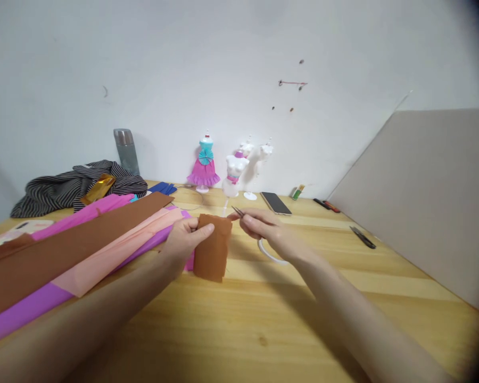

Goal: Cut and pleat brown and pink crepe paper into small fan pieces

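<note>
My left hand [186, 239] pinches the upper left edge of a brown crepe paper piece [211, 252], thumb on its front face. The piece hangs upright just above the wooden table. Beside its top right corner, my right hand [259, 223] is closed on slim, pointed metal tweezers [237, 211]. Their tips point up and left, and the fingers cover the rest. A fingertip of that hand is close to the paper's corner; whether they touch I cannot tell. Partly behind my right wrist lies a white ring-shaped item [269, 254].
Long brown [83, 242], peach and purple paper strips cover the left, near a striped cloth [56, 186] and a bottle [126, 151]. Small mannequins, one in a pink dress [204, 170], stand at the wall. A phone [276, 203] and a box cutter [362, 237] lie to the right.
</note>
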The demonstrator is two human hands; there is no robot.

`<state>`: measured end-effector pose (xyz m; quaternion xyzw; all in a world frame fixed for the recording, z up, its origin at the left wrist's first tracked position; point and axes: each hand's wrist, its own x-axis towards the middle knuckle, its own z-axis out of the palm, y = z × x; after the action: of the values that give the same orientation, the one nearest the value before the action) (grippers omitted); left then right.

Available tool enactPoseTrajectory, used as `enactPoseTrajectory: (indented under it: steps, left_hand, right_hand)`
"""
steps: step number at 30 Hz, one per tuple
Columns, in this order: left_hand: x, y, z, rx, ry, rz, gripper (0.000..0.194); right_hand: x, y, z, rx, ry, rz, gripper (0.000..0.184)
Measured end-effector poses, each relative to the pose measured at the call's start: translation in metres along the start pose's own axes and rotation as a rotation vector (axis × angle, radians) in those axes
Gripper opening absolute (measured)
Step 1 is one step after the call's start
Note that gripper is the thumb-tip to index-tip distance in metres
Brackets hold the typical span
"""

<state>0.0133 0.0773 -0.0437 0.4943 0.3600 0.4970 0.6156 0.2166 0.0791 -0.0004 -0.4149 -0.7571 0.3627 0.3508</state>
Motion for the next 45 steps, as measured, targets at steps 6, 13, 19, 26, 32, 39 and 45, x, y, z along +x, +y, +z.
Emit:
enactPoseTrajectory:
  steps: [6, 13, 19, 26, 32, 39, 45]
  left_hand:
    - [0.004, 0.009, -0.005, 0.102, 0.062, 0.13, 0.031]
    - [0.004, 0.006, -0.007, 0.186, 0.046, 0.193, 0.027]
    - [0.004, 0.006, -0.007, 0.24, 0.017, 0.193, 0.028]
    - [0.004, 0.002, -0.005, 0.263, 0.001, 0.177, 0.029]
    - [0.001, 0.004, -0.004, 0.263, -0.04, 0.158, 0.028]
    - [0.002, 0.002, -0.004, 0.225, -0.05, 0.17, 0.028]
    - [0.002, 0.001, -0.004, 0.189, -0.042, 0.159, 0.031]
  right_hand:
    - [-0.006, -0.007, -0.023, -0.24, -0.161, 0.032, 0.032]
    - [-0.007, -0.014, -0.018, -0.172, -0.325, 0.148, 0.033]
    - [-0.007, -0.017, -0.014, -0.108, -0.349, 0.167, 0.035]
    - [-0.005, -0.013, -0.006, -0.023, -0.393, 0.127, 0.039]
    - [-0.005, -0.009, -0.004, 0.038, -0.399, 0.135, 0.04]
    - [-0.006, -0.012, -0.003, 0.059, -0.332, 0.151, 0.034]
    - [-0.006, -0.012, -0.001, 0.04, -0.277, 0.12, 0.035]
